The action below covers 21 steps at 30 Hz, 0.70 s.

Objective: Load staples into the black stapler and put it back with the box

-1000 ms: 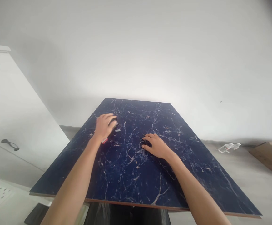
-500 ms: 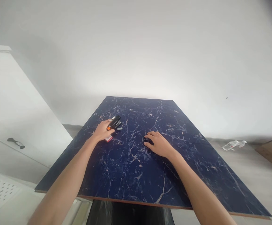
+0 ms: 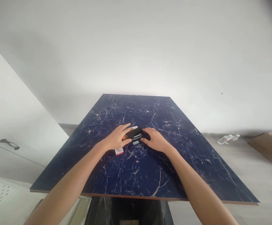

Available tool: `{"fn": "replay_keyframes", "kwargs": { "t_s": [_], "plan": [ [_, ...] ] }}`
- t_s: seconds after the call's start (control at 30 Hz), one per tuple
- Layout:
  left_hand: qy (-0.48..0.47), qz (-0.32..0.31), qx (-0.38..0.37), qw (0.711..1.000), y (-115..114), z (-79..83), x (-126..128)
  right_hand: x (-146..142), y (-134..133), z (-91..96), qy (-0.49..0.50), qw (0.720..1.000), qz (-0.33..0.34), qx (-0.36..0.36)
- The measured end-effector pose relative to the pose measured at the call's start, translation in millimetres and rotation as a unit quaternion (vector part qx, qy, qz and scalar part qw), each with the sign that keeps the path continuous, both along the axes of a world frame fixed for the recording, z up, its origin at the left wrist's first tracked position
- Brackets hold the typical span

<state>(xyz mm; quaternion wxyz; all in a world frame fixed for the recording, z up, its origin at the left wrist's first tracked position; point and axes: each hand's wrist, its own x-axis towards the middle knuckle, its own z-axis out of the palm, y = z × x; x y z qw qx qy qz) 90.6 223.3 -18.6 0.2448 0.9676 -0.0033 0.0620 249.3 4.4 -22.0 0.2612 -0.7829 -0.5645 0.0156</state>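
Note:
My left hand (image 3: pixel 117 137) is closed around a black stapler (image 3: pixel 135 133) with an orange part near the fingers. Beneath that hand, a white and red small box (image 3: pixel 119 152) sticks out towards me. A small silvery piece (image 3: pixel 136 142) shows along the stapler's near side, and a white piece (image 3: pixel 134 127) shows behind it. At the stapler's right end, my right hand (image 3: pixel 155 139) curls its fingers and thumb round something dark (image 3: pixel 146 135), whose kind I cannot make out. Both hands are close together, low over the table.
The dark blue marble-patterned table (image 3: pixel 131 175) stands against a white wall (image 3: pixel 136 47). Left of it is a white cabinet (image 3: pixel 14 109) with a dark handle. On the floor to the right lie a clear plastic bottle (image 3: pixel 225 139) and a cardboard box (image 3: pixel 265 147).
My left hand has moved right across the table with the stapler, the small box and the silvery piece, up to my right hand. The view has shifted slightly.

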Motion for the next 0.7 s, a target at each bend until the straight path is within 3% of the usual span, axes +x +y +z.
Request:
{"fn": "replay_keyframes", "kwargs": {
  "t_s": [0.2, 0.43, 0.7],
  "plan": [
    [0.028, 0.045, 0.038, 0.998, 19, 0.4, 0, -3, 9, -7.2, 0.028, 0.999, -0.016, 0.018],
    [0.043, 0.084, 0.014, 0.995, 14, -4.1, -2, -3, 17, -13.3, 0.018, 0.999, -0.039, 0.030],
    [0.019, 0.066, 0.018, 0.998, 17, -2.4, -3, 24, -8, 4.7, 0.008, 0.999, -0.023, -0.030]
  ]
}}
